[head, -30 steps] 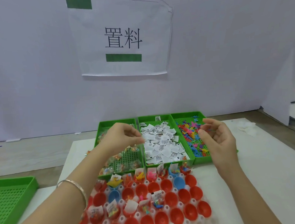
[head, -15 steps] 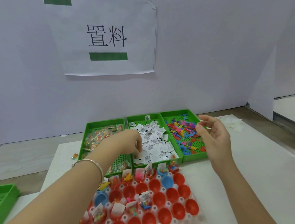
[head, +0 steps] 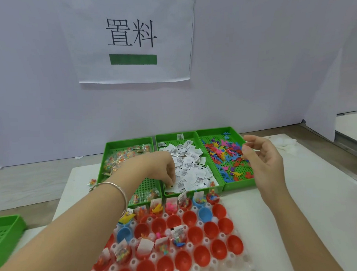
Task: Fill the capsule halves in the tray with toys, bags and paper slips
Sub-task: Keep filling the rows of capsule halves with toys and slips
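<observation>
The left hand [head: 162,168] is reached over into the middle green bin [head: 196,193], and its curled fingertips are set down among the paper slips [head: 193,165] at the bin's near left corner. Whether a slip is pinched in that grip cannot be told. A silver bracelet [head: 118,189] is worn on the left wrist. The right hand [head: 264,162] is held up over the near right edge of the toy bin [head: 237,185], palm turned inward, fingers loosely curled; nothing is seen in its grip. Small coloured toys [head: 225,151] are heaped in that right-hand bin, and clear bags [head: 121,156] are piled in the left-hand bin [head: 128,140]. The white tray [head: 236,264] is laid on the worktop [head: 309,201] just in front of the three bins. Red and blue capsule halves [head: 199,255] are seated in it. Those in the far row and several on the left are filled with toys, bags and slips. The rest are seen bare.
</observation>
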